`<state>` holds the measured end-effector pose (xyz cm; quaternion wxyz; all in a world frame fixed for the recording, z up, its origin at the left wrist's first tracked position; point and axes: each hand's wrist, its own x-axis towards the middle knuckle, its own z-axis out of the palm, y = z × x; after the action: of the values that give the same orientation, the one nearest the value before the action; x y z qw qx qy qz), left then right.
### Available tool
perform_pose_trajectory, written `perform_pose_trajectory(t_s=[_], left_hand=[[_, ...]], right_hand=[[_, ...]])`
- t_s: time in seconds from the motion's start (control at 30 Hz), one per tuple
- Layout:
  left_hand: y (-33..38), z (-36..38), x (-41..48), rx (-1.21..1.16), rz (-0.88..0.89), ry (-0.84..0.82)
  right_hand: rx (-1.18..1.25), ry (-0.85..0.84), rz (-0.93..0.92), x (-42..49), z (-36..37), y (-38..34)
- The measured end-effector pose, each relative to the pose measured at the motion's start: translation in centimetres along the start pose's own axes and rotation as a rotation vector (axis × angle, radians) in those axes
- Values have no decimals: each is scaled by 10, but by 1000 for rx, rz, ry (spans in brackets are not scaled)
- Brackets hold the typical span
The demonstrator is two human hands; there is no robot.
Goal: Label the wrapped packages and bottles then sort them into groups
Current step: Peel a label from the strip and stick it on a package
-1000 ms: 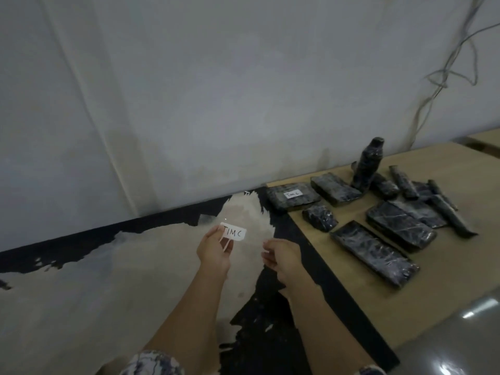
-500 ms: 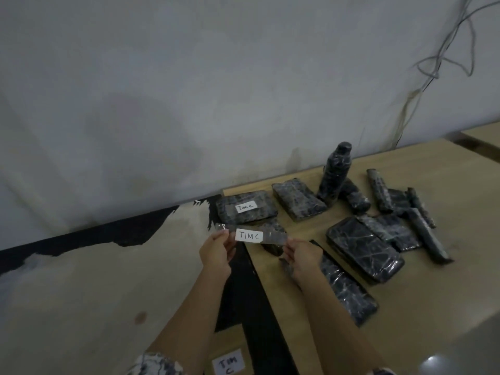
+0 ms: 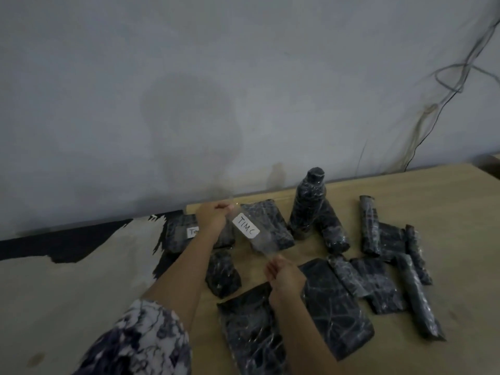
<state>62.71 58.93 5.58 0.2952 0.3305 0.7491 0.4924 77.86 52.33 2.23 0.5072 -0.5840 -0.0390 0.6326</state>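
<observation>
A strip of clear tape carrying a white label [image 3: 247, 226] marked "TIMC" is stretched between my hands. My left hand [image 3: 212, 217] pinches its far end and my right hand [image 3: 282, 274] pinches its near end. The strip hangs just above a flat black-wrapped package [image 3: 273, 226] near the wall. To the left lies another wrapped package [image 3: 178, 234] with a white label, partly hidden by my left wrist. A wrapped bottle [image 3: 309, 204] stands upright behind them. Several more wrapped packages and rolls lie on the wooden table [image 3: 446, 201].
A small wrapped lump [image 3: 223, 274] lies under my left forearm. Two long flat packages [image 3: 335, 301] lie near my right hand. Wrapped rolls [image 3: 414, 293] lie to the right. Cables [image 3: 433, 109] hang down the grey wall. A black-and-white surface [image 3: 67, 266] adjoins the table's left side.
The view swung right and closer to the packages. My hands carried the taped label forward from the table's left edge, turned it diagonal, and now hold it over the flat package by the wall.
</observation>
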Motion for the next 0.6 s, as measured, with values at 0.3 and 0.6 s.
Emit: perform_pose_trajectory(t_s=[0.3, 0.6], left_hand=[[31, 67, 61, 426, 129, -336], [13, 97, 90, 532, 118, -473]], right_hand=[[-9, 95, 28, 32, 18, 2], [181, 131, 65, 52, 30, -8]])
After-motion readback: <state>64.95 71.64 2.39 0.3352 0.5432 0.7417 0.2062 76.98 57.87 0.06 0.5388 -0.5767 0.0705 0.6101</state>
